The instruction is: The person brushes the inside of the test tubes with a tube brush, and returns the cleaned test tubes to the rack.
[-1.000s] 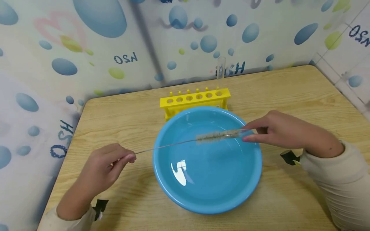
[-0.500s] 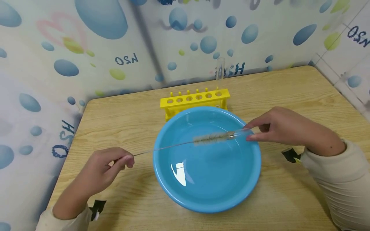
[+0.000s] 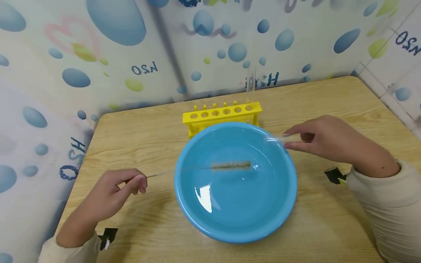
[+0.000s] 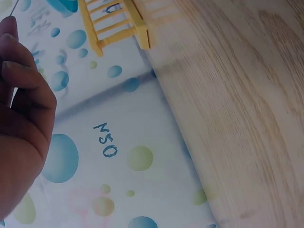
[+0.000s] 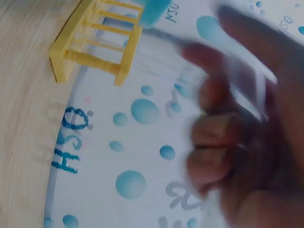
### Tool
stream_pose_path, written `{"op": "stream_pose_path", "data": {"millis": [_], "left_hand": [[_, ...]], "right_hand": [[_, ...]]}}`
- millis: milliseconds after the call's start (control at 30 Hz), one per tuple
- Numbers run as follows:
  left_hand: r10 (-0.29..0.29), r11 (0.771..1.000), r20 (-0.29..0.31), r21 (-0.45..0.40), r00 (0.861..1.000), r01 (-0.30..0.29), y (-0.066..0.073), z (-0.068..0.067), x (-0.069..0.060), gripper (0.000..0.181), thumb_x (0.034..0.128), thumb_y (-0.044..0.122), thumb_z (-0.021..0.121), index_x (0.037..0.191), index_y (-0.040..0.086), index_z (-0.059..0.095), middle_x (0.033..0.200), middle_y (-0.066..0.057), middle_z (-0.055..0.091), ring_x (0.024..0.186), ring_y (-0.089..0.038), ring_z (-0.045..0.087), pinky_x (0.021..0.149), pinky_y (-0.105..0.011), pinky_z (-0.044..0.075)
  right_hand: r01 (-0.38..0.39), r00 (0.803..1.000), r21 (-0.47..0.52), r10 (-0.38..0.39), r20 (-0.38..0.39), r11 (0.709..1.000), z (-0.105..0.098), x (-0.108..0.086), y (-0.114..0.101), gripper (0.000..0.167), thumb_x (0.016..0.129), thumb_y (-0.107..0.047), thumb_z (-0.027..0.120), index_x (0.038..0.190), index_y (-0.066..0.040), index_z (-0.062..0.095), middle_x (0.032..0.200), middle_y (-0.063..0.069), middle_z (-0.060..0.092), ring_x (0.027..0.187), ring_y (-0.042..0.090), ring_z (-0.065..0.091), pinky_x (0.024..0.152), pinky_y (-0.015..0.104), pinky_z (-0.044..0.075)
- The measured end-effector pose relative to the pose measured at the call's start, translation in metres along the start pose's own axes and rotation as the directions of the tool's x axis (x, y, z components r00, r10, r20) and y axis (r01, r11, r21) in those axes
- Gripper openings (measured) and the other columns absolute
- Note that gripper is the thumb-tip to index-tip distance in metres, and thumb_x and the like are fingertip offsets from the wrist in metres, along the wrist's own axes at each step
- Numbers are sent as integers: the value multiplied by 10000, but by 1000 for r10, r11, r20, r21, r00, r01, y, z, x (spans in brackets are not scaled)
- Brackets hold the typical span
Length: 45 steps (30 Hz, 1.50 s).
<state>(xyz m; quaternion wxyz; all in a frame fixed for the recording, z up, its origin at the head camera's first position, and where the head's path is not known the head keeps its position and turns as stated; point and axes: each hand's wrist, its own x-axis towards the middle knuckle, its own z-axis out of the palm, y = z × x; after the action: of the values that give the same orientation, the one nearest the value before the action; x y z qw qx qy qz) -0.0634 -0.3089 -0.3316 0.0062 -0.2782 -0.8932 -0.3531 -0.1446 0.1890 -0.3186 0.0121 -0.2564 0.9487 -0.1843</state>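
My left hand [image 3: 115, 193] pinches the thin wire handle of a test tube brush [image 3: 231, 166]. The bristled end lies level over the blue basin [image 3: 236, 208], out of any tube. A clear glass test tube [image 3: 274, 139] is held between the thumb and fingers of my right hand [image 3: 332, 140], above the basin's right rim and pointing left. A gap separates the tube from the brush tip. In the right wrist view the hand and the tube [image 5: 244, 85] are blurred. The left wrist view shows curled fingers [image 4: 28, 99] and little of the wire.
Just behind the basin stands a yellow test tube rack [image 3: 215, 113], with another clear test tube [image 3: 251, 82] upright at its right end. A patterned wall [image 3: 108, 54] rises along the back of the wooden table [image 3: 138, 135]. Small dark pieces show beside both cuffs.
The brush has come out of the test tube. My left hand has drawn it slightly left, while my right hand has moved the tube right and up.
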Motion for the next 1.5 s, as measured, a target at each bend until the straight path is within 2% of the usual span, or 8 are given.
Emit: {"op": "stream_pose_path", "data": {"millis": [100, 233, 533, 600, 767, 900, 1067, 1500], "left_hand": [[-19, 1000, 34, 7, 999, 19, 1, 1, 4, 352, 1009, -33, 518, 840, 254, 631, 744, 113, 628, 651, -53, 568, 603, -208, 492], [-73, 996, 60, 49, 995, 71, 2, 0, 10, 326, 1036, 40, 510, 834, 274, 614, 721, 128, 614, 649, -71, 590, 593, -233, 510], [-194, 971, 103, 161, 976, 177, 8, 6, 18, 287, 1057, 209, 520, 789, 289, 584, 655, 127, 539, 499, -10, 409, 476, -222, 402], [-209, 960, 100, 213, 973, 184, 12, 11, 22, 293, 1045, 221, 537, 763, 292, 576, 625, 142, 503, 473, -2, 349, 467, -216, 363], [-193, 927, 67, 340, 979, 160, 22, 22, 35, 290, 976, 165, 567, 707, 276, 562, 556, 158, 388, 486, 1, 335, 486, -206, 312], [-181, 920, 51, 363, 982, 151, 22, 31, 42, 261, 944, 145, 574, 706, 251, 577, 540, 141, 374, 494, -14, 367, 483, -203, 313], [-178, 924, 29, 350, 984, 157, 20, 38, 45, 231, 949, 143, 580, 742, 236, 625, 547, 135, 417, 509, -25, 397, 486, -207, 347], [-170, 934, 14, 321, 985, 156, 21, 43, 47, 227, 960, 164, 586, 751, 231, 644, 547, 136, 445, 507, -25, 418, 478, -203, 359]], "right_hand": [[13, 975, 17, -9, -223, 1000, -2, -3, -9, 202, 876, -271, 786, 1058, -191, 751, 637, -106, 546, 584, 30, 469, 517, 199, 395], [140, 895, 51, -105, -435, 989, -14, 0, -27, 150, 862, -154, 786, 1001, -130, 733, 687, -74, 629, 659, -37, 514, 533, 141, 392], [432, 755, 86, -308, -579, 898, -39, 57, -68, 237, 977, -220, 652, 877, -5, 645, 837, 82, 626, 818, 92, 518, 767, 151, 399], [432, 771, 122, -295, -564, 894, -41, 71, -75, 225, 986, -201, 636, 870, -8, 643, 774, 72, 575, 743, 108, 485, 693, 173, 388], [269, 892, 254, -140, -430, 929, -40, 99, -93, 241, 1027, -257, 572, 933, -47, 646, 680, 48, 504, 618, 158, 462, 571, 238, 383], [155, 939, 270, -57, -338, 950, -39, 120, -99, 339, 1037, -387, 531, 992, -70, 644, 742, 73, 557, 674, 184, 527, 616, 265, 450], [60, 966, 249, 7, -258, 967, -31, 137, -98, 390, 1031, -457, 508, 1042, -85, 627, 798, 86, 566, 718, 224, 516, 642, 310, 464], [-79, 988, 249, 108, -107, 965, -10, 160, -86, 376, 1030, -441, 520, 1122, -92, 626, 866, 103, 606, 675, 246, 583, 622, 316, 509]]}}
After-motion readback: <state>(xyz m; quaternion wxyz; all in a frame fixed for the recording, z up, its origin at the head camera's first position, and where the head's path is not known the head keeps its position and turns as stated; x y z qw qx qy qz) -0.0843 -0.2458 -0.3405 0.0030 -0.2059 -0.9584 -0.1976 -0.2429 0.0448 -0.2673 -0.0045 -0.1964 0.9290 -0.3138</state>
